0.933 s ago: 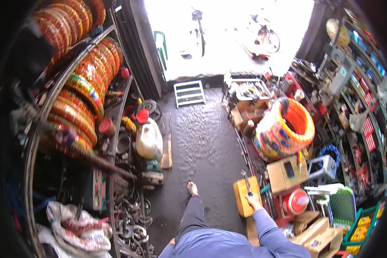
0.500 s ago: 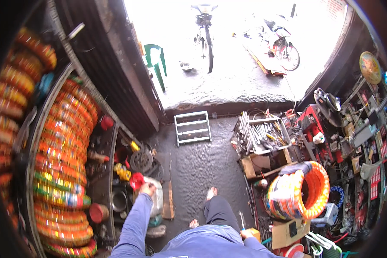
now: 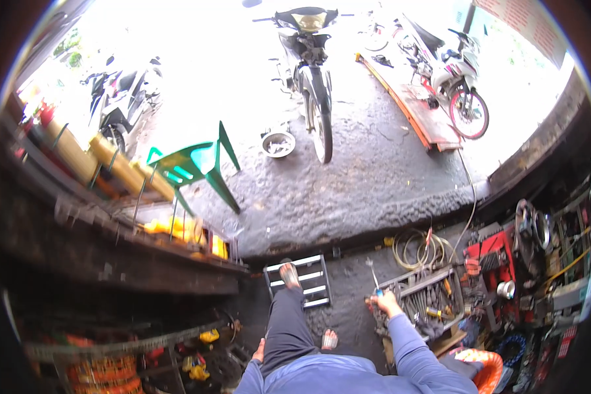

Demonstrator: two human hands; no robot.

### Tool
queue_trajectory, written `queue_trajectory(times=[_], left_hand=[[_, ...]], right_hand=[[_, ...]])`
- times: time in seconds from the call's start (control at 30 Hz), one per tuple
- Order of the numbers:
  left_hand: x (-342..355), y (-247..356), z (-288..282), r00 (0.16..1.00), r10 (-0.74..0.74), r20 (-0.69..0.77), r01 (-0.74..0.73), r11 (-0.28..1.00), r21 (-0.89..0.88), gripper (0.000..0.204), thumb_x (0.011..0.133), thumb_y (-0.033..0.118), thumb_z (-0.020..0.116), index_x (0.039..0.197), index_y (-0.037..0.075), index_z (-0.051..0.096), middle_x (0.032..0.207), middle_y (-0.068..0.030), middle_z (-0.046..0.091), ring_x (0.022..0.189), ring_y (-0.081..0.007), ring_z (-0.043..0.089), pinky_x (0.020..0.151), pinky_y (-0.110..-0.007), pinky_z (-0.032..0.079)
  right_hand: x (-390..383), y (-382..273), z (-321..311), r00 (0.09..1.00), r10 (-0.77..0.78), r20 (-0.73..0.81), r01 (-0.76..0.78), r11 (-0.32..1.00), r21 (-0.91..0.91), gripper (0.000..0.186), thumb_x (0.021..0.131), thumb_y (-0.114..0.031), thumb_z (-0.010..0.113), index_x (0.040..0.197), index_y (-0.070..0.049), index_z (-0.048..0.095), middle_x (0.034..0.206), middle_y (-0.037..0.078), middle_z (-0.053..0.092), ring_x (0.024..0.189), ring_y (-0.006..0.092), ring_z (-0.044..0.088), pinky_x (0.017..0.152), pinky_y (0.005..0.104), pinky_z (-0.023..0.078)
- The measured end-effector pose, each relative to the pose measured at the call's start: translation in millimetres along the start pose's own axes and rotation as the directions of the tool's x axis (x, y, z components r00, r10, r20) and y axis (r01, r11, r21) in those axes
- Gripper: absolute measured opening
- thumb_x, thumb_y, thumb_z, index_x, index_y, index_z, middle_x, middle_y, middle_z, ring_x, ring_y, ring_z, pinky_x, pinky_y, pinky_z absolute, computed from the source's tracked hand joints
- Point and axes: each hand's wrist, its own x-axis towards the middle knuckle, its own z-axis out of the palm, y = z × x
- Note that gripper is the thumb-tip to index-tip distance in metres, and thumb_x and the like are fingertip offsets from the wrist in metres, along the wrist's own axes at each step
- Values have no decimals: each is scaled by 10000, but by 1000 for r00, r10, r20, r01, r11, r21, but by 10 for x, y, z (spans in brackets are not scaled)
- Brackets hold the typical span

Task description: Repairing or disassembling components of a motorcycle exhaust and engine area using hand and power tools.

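- Screwdriver [image 3: 376, 284], slim with a pale metal shaft and a blue handle, stands nearly upright in the right hand [image 3: 385, 303], its tip pointing away from the person, right at the near-left corner of the tool tray [image 3: 433, 289].
- Right hand's fingers are curled together around the handle in a closed grip; the blue-grey sleeve [image 3: 410, 341] runs back from it toward the lower edge.
- Left hand [image 3: 261, 350] shows only in part, low beside the person's dark trouser leg [image 3: 287, 322], well to the left of the tray; whether its fingers are spread or closed I cannot tell, and nothing is seen in it.
- Tool tray is a shallow grey box on the dark floor, crowded with spanners and other hand tools; some have yellow or orange handles.
- Just beyond the tray lies a coil of pale hose [image 3: 417, 246], from which a thin line runs up toward the doorway.
- Right of the tray stands a red tool chest [image 3: 489, 253] among cluttered shelves.
- Left of the tray a small metal step rack [image 3: 303, 282] lies on the floor, with the person's sandalled foot [image 3: 289, 274] resting on it; the other foot [image 3: 329, 339] is on the floor nearer the body.
- Far beyond the tray, outside on the wet pavement, a motorbike [image 3: 312, 72] stands facing in, with a metal bowl [image 3: 278, 143] and a green plastic chair [image 3: 194, 167] to its left.
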Motion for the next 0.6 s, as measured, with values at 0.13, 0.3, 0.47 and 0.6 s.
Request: queue_trajectory(times=[0.13, 0.3, 0.47, 0.6], left_hand=[[651, 1894, -581, 952, 286, -104, -244, 921, 306, 840, 776, 722, 529, 1104, -43, 643, 1108, -279, 623, 1117, -366, 570, 969, -394, 415], [-49, 5766, -1258, 519, 816, -253, -575, 553, 603, 598, 761, 315, 732, 1245, 29, 528, 1362, -219, 456, 1268, -382, 422, 1046, -459, 362], [-348, 8182, -2362, 217, 966, -140, -144, 173, 974, 442, 867, 181, 519, 1307, 148, 505, 1403, -188, 429, 1325, -355, 375, 1098, -537, 258], [942, 8004, -3379, 781, 624, -15, -212, 288, 934, 599, 918, 210, 379, 1501, 246, 247, 1159, -234, 623, 976, -377, 654, 811, -508, 514]], right_hand=[[1039, -2408, -345, 1000, -30, -6, 29, 998, -46, 334, 722, -213, 793, 856, 23, 597, 666, 88, 611, 544, 195, 600, 473, 363, 505], [1829, -3773, -275, 979, 189, 76, -169, 961, -219, 363, 718, -251, 790, 934, 11, 663, 793, 149, 689, 656, 238, 679, 614, 382, 537], [1955, -4549, -344, 962, 250, 112, -164, 852, -497, 497, 675, -379, 832, 887, 49, 694, 862, 193, 705, 816, 299, 695, 702, 394, 537], [2582, -4579, -245, 855, 476, 208, -281, 760, -586, 425, 645, -341, 839, 848, 13, 719, 812, 131, 715, 787, 241, 698, 731, 367, 534]])
